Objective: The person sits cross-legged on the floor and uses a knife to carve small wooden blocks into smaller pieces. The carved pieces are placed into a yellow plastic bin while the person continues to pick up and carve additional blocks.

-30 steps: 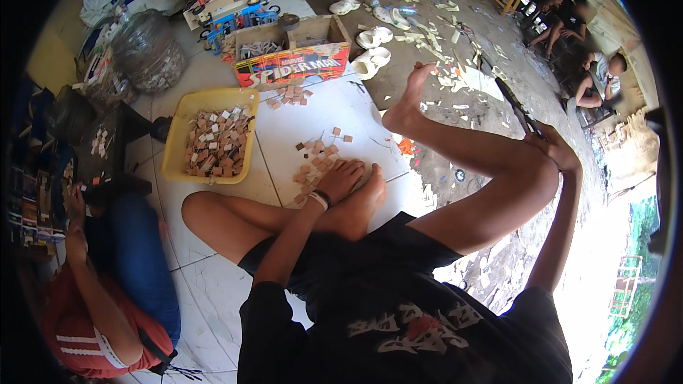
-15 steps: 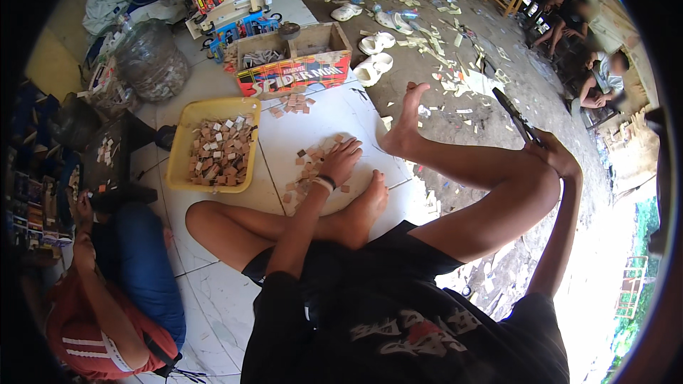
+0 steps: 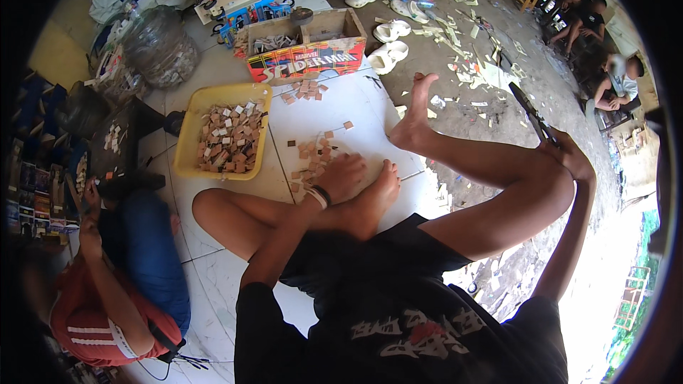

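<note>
My left hand (image 3: 343,178), with bands at the wrist, is over a loose pile of small square wooden pieces (image 3: 313,155) on the white tiles, beside my bare foot. Motion smears its fingers, so their grip is unclear. My right hand (image 3: 569,156) rests on my raised right knee and is closed round a long, dark, scissors-like tool (image 3: 528,108) that points up and away to the left. A yellow tray (image 3: 181,149) full of similar pieces stands left of the pile. A smaller group of pieces (image 3: 304,91) lies farther off.
Beyond the pieces stands a printed wooden box (image 3: 306,60) with two compartments, and toy vehicles (image 3: 249,14) are stacked behind it. At left, a person in a red top (image 3: 107,306) sits close by. Pale clogs (image 3: 388,57) and scraps lie on the floor; two people sit far right.
My left hand has drawn slightly back toward my foot, uncovering more of the pile. My right hand still holds the tool on the knee. The view has shifted a little.
</note>
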